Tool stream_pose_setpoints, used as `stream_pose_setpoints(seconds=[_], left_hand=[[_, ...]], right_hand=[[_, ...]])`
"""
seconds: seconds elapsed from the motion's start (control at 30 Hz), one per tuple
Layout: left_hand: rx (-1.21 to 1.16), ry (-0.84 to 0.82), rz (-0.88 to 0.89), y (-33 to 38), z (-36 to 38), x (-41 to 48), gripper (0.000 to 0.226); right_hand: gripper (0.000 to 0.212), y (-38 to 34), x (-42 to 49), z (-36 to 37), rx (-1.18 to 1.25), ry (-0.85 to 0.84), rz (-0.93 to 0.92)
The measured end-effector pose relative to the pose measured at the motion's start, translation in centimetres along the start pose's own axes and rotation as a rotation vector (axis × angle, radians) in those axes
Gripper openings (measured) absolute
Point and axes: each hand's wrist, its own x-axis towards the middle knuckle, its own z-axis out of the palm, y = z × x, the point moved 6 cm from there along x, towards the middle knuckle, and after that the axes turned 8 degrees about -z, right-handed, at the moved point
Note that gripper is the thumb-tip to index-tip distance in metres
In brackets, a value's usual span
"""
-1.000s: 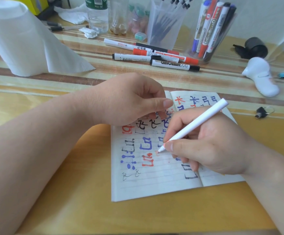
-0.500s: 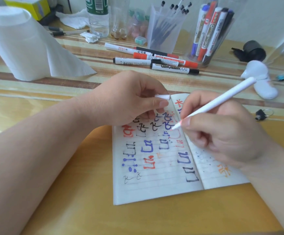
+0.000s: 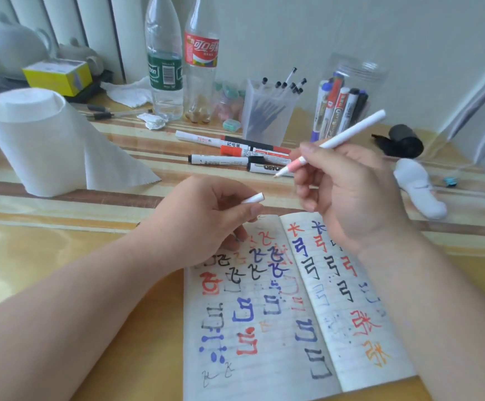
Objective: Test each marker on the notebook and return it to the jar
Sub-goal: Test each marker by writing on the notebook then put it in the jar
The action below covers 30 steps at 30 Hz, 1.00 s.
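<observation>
An open lined notebook (image 3: 264, 351) covered in red, blue, black and orange scribbles lies in front of me. My right hand (image 3: 348, 192) grips a thin white marker (image 3: 348, 134) with a pink neck, lifted off the page, tip pointing left. My left hand (image 3: 206, 218) pinches the marker's white cap (image 3: 253, 198) above the notebook's top left corner. The cap and the tip are a short gap apart. A clear jar (image 3: 348, 94) at the back holds several markers. Several more markers (image 3: 235, 153) lie on the table in front of it.
A paper towel roll (image 3: 41, 140) stands at the left. Two plastic bottles (image 3: 183, 68) and a frosted pen cup (image 3: 267, 111) stand at the back. A white object (image 3: 417, 186) and a black roll (image 3: 403, 140) lie at the right.
My right hand has lifted the marker off the page, up and to the right. My left hand has brought the cap out between thumb and finger. The view has tilted upward.
</observation>
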Motion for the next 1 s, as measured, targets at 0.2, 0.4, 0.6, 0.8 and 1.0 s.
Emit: stream_pose_setpoints(seconds=[0.2,0.4,0.6,0.8,1.0], left_hand=[[0.001,-0.003,0.005,-0.3,0.2,0.5,0.019],[-0.014,-0.010,0.044,-0.4,0.5,0.5,0.019],[0.011,-0.023,0.074,0.1,0.8,0.3,0.015],[0.010,-0.024,0.078,0.3,0.9,-0.1,0.023],[0.041,0.054,0.109,0.5,0.4,-0.2,0.025]], right_hand=[[0.019,1.8,-0.7,-0.4,0.041,0.023,0.009],[0.014,2.3,-1.0,-0.5,0.029,-0.015,0.026],[0.010,2.3,-1.1,-0.5,0.031,-0.031,0.015],[0.014,2.8,-1.3,0.3,0.009,-0.106,0.015],[0.017,3.6,-1.6,0.9,0.124,-0.150,0.161]])
